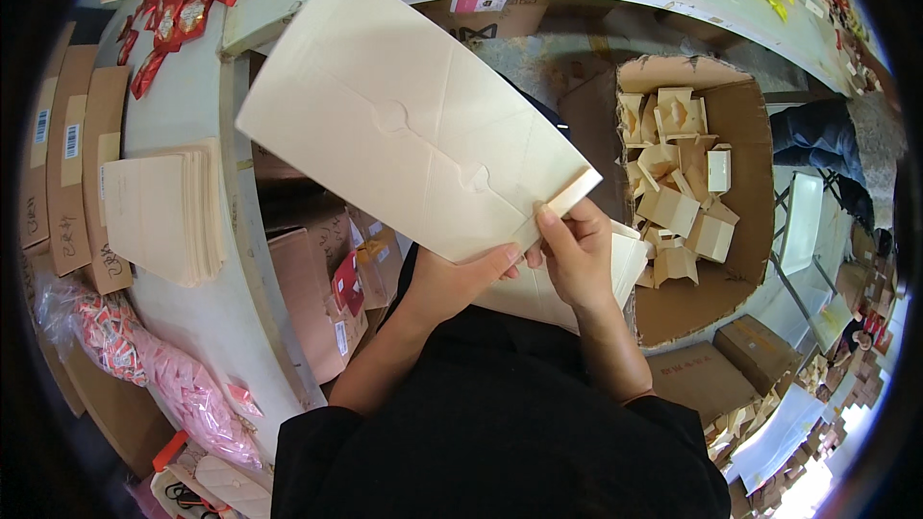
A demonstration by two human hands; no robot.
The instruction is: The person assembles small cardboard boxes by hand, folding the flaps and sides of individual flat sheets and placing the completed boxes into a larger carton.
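Both hands hold one large cream cardboard sheet [346, 72] with a lengthwise slit, two rounded notches and crease lines. My left hand [461, 277] grips its near edge, thumb on top and fingers underneath. My right hand [577, 252] pinches the near right corner, where a narrow flap [570, 189] is folded up. Beneath the hands, across the lap, lies more creased cream cardboard [627, 263], partly hidden by the right forearm. A stack of flat cream cardboard sheets [162, 213] rests on the table at the left.
At right stands an open corrugated carton [735, 259] holding several small folded cream card pieces [670, 209]. Red packets [180, 18] lie on the left table [238, 346], with a pink plastic bag [191, 396] nearer. Closed brown cartons [699, 378] sit at lower right.
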